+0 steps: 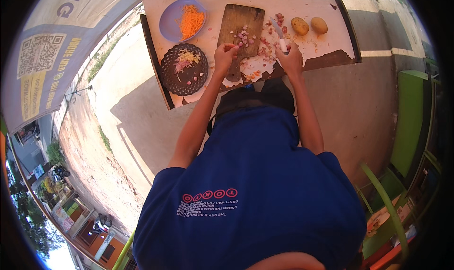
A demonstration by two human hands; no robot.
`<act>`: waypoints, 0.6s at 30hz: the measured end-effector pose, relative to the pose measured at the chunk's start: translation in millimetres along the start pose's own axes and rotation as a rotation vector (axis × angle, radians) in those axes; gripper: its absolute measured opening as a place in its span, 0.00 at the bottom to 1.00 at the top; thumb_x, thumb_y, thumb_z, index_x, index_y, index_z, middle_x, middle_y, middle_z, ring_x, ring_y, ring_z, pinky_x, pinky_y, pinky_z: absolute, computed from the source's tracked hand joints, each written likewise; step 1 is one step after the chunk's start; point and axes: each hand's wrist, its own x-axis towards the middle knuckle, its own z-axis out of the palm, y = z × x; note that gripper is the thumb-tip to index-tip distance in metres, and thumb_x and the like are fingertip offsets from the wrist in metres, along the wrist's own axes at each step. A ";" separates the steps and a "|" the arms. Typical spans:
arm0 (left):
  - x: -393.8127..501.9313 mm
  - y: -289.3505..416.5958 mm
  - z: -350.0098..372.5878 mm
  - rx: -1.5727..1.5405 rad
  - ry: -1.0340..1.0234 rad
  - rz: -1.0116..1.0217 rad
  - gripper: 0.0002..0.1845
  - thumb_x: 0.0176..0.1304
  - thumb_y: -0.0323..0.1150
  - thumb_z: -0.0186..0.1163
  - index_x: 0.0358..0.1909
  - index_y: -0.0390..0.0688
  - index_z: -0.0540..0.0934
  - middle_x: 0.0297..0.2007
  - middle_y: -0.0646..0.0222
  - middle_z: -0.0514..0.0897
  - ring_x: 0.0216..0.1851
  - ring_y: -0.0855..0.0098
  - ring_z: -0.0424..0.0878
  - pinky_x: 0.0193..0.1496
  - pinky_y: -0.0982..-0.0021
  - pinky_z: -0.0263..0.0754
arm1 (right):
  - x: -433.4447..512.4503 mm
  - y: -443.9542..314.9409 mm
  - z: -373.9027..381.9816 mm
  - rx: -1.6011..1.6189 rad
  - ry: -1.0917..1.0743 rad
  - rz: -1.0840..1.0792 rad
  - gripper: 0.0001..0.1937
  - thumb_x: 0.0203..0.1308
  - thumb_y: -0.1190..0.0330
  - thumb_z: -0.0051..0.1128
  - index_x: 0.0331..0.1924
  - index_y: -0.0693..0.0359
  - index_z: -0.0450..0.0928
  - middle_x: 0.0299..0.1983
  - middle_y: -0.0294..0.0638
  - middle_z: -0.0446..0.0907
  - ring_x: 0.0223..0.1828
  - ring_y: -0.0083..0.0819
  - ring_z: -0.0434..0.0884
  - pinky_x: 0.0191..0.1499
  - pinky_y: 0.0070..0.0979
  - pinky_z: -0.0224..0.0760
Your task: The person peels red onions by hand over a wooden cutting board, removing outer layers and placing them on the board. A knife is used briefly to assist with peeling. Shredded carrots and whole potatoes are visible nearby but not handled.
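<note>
My right hand [291, 59] grips the white handle of a small kitchen knife [277, 28], its blade pointing up and away from me. Over the lower left side of a worn wooden cutting board [241, 14], my left hand [226, 57] pinches a small piece, seemingly shallot, between thumb and fingertips. Cut shallot pieces [244, 36] lie on the board. Shallot skins and small shallots [266, 52] are scattered right of it. Left of my left hand is a dark woven-look plate [170, 69] with chopped yellow and pinkish bits and a few cloves.
A blue-purple plate [168, 20] with shredded carrot [191, 22] stands at the table's upper left. Two potatoes [300, 26] lie at the right. The white tabletop [301, 5] has dark raised side edges and a torn near edge. A printed banner [42, 57] hangs at the far left.
</note>
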 end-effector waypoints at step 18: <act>-6.8 -45.7 10.1 0.531 0.087 0.448 0.06 0.55 0.25 0.66 0.34 0.37 0.80 0.31 0.60 0.81 0.29 0.64 0.82 0.35 0.65 0.76 | -60.1 -24.3 29.6 0.454 -0.610 0.077 0.20 0.69 0.56 0.54 0.62 0.48 0.77 0.17 0.31 0.72 0.16 0.17 0.71 0.21 0.21 0.66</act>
